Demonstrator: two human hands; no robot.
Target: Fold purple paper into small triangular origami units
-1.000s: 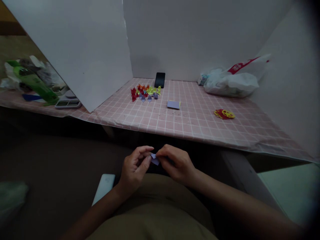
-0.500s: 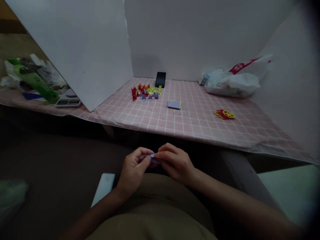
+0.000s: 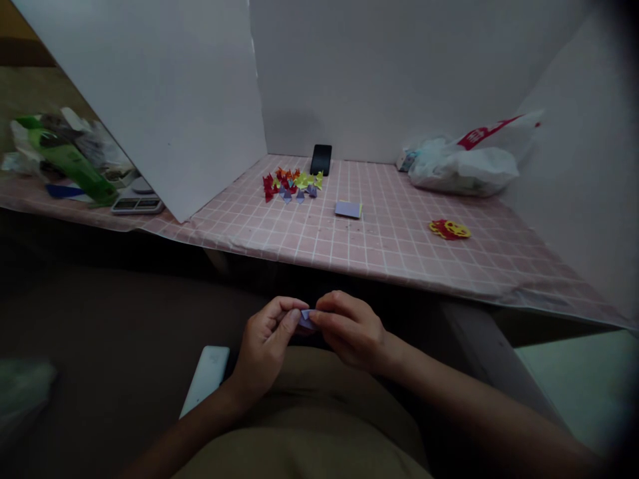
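Above my lap, a small folded piece of purple paper [image 3: 306, 320] is pinched between both hands. My left hand [image 3: 268, 338] is closed on its left side, thumb on top. From the right, the fingertips of my right hand [image 3: 352, 330] grip the same paper. Fingers cover much of it, so its full shape is hidden. Beyond, on the table, lies a stack of purple paper squares [image 3: 348, 209] with a yellow edge showing. Behind it to the left sits a cluster of small folded paper pieces [image 3: 292, 183] in red, orange, yellow and purple.
A black phone [image 3: 321, 159] leans near the back panel. White plastic bags [image 3: 464, 166] and red and yellow cut-out shapes [image 3: 450, 229] lie on the right of the checked tablecloth [image 3: 399, 253]. A digital scale [image 3: 137, 203] and a green bottle [image 3: 72, 163] are left. A white slab-like device [image 3: 206, 379] rests beside my left forearm.
My right fingertips have shifted slightly right and down along the paper, and more of its purple surface shows between the hands. The things on the table have stayed put.
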